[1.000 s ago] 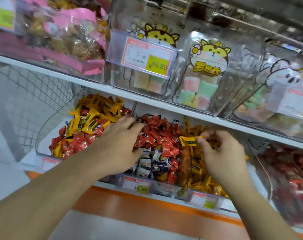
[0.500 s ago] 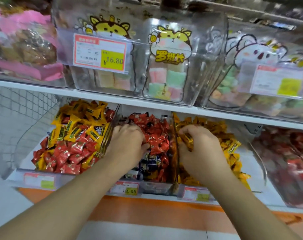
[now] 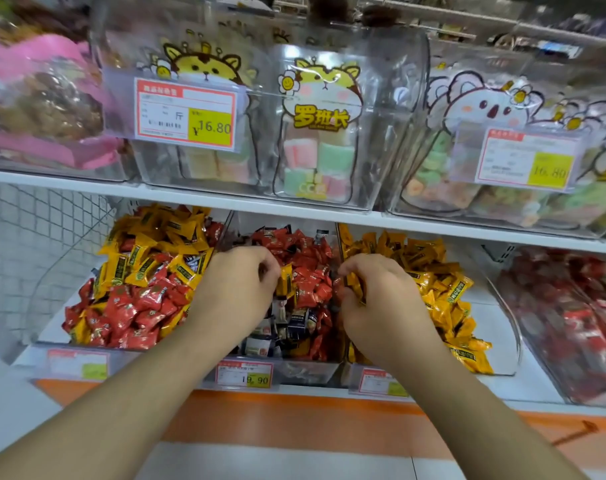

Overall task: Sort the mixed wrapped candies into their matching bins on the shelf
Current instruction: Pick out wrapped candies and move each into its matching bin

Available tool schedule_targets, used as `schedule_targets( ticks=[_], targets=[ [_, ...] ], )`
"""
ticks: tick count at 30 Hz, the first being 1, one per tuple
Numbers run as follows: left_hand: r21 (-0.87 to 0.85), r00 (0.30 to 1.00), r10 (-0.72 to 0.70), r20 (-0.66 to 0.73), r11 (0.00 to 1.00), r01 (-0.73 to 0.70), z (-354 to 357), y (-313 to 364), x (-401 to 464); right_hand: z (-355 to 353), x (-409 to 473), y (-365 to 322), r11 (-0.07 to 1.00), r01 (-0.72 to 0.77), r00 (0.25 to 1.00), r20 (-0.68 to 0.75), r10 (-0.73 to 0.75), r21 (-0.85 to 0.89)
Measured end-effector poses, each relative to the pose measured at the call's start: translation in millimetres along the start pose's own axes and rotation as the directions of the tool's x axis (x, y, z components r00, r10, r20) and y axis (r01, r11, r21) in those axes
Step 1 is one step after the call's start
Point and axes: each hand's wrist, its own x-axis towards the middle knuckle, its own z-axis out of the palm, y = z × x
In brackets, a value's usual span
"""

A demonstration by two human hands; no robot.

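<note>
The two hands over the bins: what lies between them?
In the head view, between the left hand and right hand lie red candies of the middle bin and one yellow candy.

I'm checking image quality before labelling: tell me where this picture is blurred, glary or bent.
Head view: the pink bags at upper left and red candies at far right are smeared; the clear tubs show pale glare; the shelf edge bows from the wide lens; both hands, left and right, look sharp.
</note>
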Motion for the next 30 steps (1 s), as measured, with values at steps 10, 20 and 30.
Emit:
schedule_targets(
  ticks=[10, 20, 30],
  targets=[
    [-0.591, 0.994, -0.097, 0.042, 0.8, 0.103, -24, 27, -25, 8, -3, -29, 0.992, 0.051, 0.998, 0.031, -0.055, 0.112],
    [-0.153, 0.976, 0.054, 0.211, 0.988, -0.021, 14, 6, -10, -26, 5, 19, 0.953, -0.236, 0.969, -0.125, 0.215, -0.192],
    [0.03, 0.952, 0.205, 0.227, 0.976, -0.217, 47, -5, 4, -13, 4, 19, 0.984, -0.163, 0.986, -0.047, 0.16, -0.076]
  ],
)
